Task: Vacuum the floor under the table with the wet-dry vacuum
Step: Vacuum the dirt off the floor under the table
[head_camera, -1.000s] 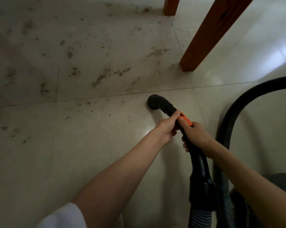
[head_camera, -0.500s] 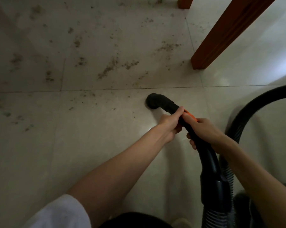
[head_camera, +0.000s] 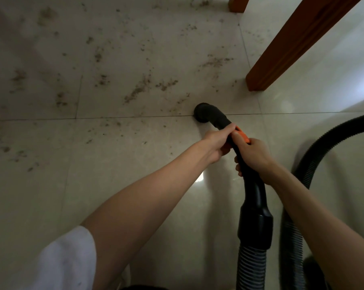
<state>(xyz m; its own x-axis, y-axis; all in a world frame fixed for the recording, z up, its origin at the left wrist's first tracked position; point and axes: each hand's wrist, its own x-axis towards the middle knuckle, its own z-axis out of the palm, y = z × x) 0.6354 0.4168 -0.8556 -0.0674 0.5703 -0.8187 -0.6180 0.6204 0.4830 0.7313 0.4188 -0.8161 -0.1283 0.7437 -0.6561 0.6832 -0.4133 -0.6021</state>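
On the floor, nozzle: we see the black nozzle (head_camera: 202,115) mouth-down on the pale tile floor (head_camera: 135,185), sitting right on a grout line.
Wand: the black wand (head_camera: 252,191) runs from the nozzle back toward us, with an orange tab (head_camera: 242,136) on its upper side between our two hands.
Left hand: our left hand (head_camera: 218,144) grips the wand just behind the nozzle elbow, fingers (head_camera: 229,130) curled round it.
Right hand: our right hand (head_camera: 253,154) grips the wand just behind the orange tab, fingers wrapped under the tube, thumb on top.
Hose: the ribbed hose (head_camera: 251,268) joins the wand at a black collar near the lower edge, and a second stretch of it arcs away along the right side.
Dirt: dark debris (head_camera: 139,91) lies scattered over the tiles ahead and to the left of the nozzle, the nearest specks just beside it.
Desk legs: two wooden desk legs (head_camera: 281,59) stand on the floor beyond the nozzle, to its right, apart from it.
Sleeve: a white sleeve (head_camera: 66,260) covers our left upper arm.
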